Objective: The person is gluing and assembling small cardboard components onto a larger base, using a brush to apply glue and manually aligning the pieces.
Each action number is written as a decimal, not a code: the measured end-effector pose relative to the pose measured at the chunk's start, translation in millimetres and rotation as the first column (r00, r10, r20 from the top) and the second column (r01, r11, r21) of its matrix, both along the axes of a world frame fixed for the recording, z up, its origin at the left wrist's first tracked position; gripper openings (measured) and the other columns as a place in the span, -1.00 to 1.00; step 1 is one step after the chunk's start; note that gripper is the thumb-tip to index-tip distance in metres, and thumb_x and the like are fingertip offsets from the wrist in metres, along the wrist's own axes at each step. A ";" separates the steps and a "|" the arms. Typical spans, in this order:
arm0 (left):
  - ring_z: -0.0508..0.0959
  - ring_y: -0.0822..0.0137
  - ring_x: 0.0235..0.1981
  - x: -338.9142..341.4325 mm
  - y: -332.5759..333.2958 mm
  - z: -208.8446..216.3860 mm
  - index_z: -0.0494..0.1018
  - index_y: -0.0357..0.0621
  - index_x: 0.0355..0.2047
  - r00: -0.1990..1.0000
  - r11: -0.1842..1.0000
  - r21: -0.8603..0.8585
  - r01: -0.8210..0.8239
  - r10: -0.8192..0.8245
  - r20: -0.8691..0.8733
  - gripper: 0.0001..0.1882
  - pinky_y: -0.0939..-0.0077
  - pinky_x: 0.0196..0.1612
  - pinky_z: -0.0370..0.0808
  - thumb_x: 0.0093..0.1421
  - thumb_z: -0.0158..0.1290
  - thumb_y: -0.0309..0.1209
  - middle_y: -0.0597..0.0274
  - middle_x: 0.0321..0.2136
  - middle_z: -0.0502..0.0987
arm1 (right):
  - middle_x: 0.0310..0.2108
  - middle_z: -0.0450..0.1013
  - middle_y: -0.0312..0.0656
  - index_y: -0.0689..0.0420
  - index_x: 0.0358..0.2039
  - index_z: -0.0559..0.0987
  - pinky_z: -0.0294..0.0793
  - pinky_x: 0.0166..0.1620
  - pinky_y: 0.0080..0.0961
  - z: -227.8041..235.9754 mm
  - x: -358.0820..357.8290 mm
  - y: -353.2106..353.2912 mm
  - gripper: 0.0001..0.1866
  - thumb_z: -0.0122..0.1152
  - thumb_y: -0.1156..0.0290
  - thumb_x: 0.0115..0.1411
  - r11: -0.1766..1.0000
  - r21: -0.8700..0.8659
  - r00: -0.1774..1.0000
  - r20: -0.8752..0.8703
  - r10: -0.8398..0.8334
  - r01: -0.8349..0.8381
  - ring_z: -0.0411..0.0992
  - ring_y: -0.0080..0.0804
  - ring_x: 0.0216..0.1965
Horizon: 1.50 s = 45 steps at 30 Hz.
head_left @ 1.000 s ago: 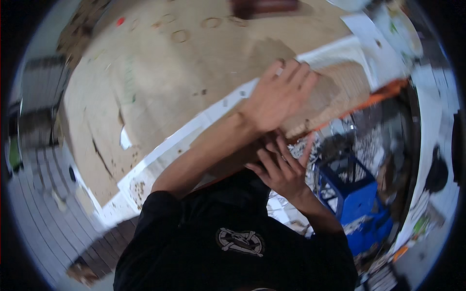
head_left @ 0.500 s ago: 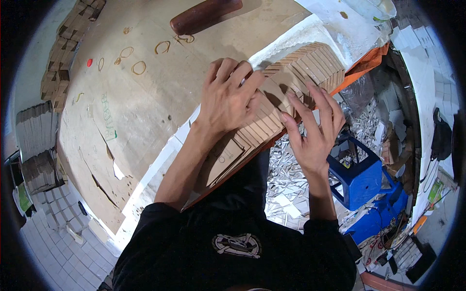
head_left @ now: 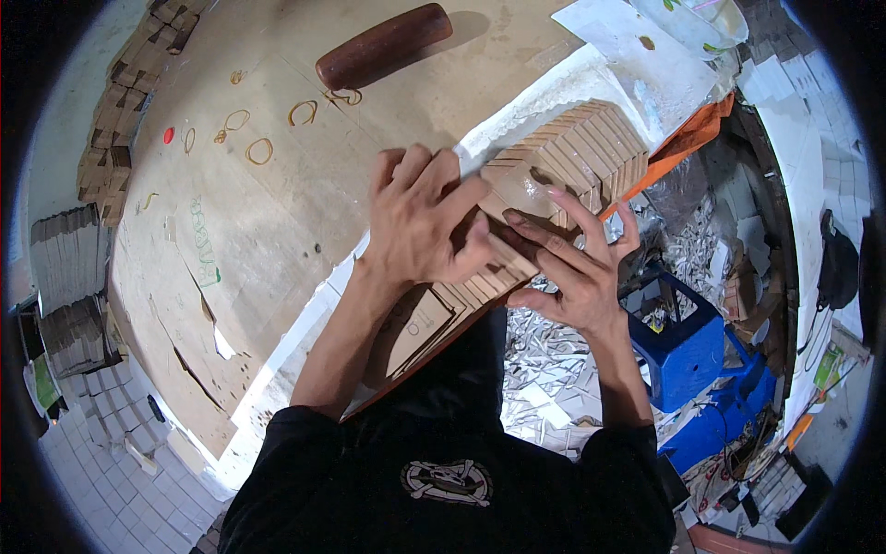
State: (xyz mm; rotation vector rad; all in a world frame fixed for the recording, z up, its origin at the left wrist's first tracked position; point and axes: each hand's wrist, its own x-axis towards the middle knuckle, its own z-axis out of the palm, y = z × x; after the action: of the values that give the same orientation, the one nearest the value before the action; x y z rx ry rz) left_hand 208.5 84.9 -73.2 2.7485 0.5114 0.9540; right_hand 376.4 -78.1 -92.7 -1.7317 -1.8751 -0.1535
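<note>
A row of overlapping brown cardboard pieces (head_left: 591, 138) runs slantwise along the table's near edge, fanned like shingles. My left hand (head_left: 415, 222) is over the left side of the row, its fingers curled and the thumb bent at the cardboard; motion smears it, and what lies beneath the fingers is hidden. Across from it, my right hand (head_left: 581, 272) has its fingers spread, the fingertips resting on the cardboard and the thumb beside the row's near edge. Below my left hand lies a flat cardboard piece (head_left: 415, 328) with dark printed marks.
On the table (head_left: 268, 203) lie a brown cylinder (head_left: 383, 44), several rubber bands (head_left: 259, 151) and a red cap (head_left: 169, 136). Cardboard stacks (head_left: 69, 245) stand at left. A blue stool (head_left: 683, 342) stands at right, near white scraps (head_left: 544, 379) on the floor.
My right hand has moved lower and left, its fingers now down on the cardboard. My left hand has shifted slightly left and down, with its thumb moving.
</note>
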 end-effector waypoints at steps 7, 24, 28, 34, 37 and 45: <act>0.45 0.05 -0.20 8.9 5.0 -3.1 0.49 -0.08 -0.40 0.992 0.982 -0.141 -0.127 0.123 -0.034 -0.70 0.15 -0.03 0.34 -0.23 0.16 -0.35 0.15 -0.26 0.47 | 0.04 0.62 -0.61 -0.17 -0.31 0.77 -0.39 0.45 0.13 -5.9 7.0 -18.4 -0.38 0.03 -0.41 0.23 0.998 -0.060 0.999 -0.046 0.000 -0.003 0.31 -0.36 0.33; 0.34 0.13 -0.45 -1.8 2.2 -1.8 0.57 -0.07 -0.47 0.989 0.999 -0.035 -0.018 0.023 0.149 -0.79 0.28 -0.28 0.25 -0.20 0.12 -0.38 0.19 -0.52 0.40 | 0.21 0.50 -0.42 -0.22 -0.04 0.72 -0.17 0.34 -0.04 10.7 2.1 5.9 -0.24 -0.25 -0.50 0.29 0.988 0.000 0.988 0.014 -0.151 0.151 0.27 -0.31 0.30; 0.36 0.16 -0.44 3.4 0.6 -3.8 0.65 -0.05 -0.41 0.991 0.999 -0.019 -0.028 0.031 0.129 -0.75 0.27 -0.26 0.26 -0.18 0.16 -0.40 0.22 -0.51 0.42 | 0.24 0.48 -0.38 -0.18 0.06 0.69 -0.17 0.34 -0.10 18.6 4.6 10.2 -0.22 -0.25 -0.48 0.31 0.984 -0.024 0.981 -0.073 -0.179 0.178 0.25 -0.28 0.32; 0.41 0.19 -0.39 3.8 4.5 -10.3 0.68 -0.02 -0.38 0.991 1.000 -0.019 -0.024 0.026 0.131 -0.71 0.25 -0.22 0.30 -0.20 0.18 -0.40 0.23 -0.47 0.45 | 0.29 0.45 -0.37 -0.17 0.08 0.69 -0.18 0.33 -0.12 15.9 -1.9 14.6 -0.22 -0.22 -0.48 0.30 0.991 -0.057 0.975 -0.181 -0.126 0.117 0.22 -0.27 0.34; 0.41 0.17 -0.39 0.2 3.5 -7.3 0.68 -0.01 -0.37 0.993 0.999 -0.022 -0.036 0.038 0.116 -0.69 0.25 -0.23 0.30 -0.22 0.17 -0.39 0.22 -0.46 0.46 | 0.29 0.45 -0.37 -0.18 0.04 0.72 -0.18 0.33 -0.13 16.6 -3.1 16.5 -0.20 -0.26 -0.50 0.30 0.985 -0.067 0.969 -0.181 -0.169 0.159 0.21 -0.27 0.34; 0.40 0.16 -0.41 0.3 3.8 -6.3 0.68 -0.01 -0.40 0.989 1.000 -0.008 -0.028 0.029 0.142 -0.71 0.26 -0.24 0.29 -0.23 0.17 -0.37 0.23 -0.46 0.46 | 0.30 0.44 -0.31 -0.19 0.07 0.70 -0.21 0.32 -0.09 11.7 -4.7 15.5 -0.21 -0.24 -0.49 0.30 0.986 -0.028 0.952 -0.256 -0.166 0.164 0.14 -0.23 0.40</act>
State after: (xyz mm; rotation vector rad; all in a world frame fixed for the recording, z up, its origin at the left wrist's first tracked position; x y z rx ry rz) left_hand 208.7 88.7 -79.5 2.6491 0.5296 1.1423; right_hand 371.7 -62.6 -81.0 -1.8172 -1.5461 0.0145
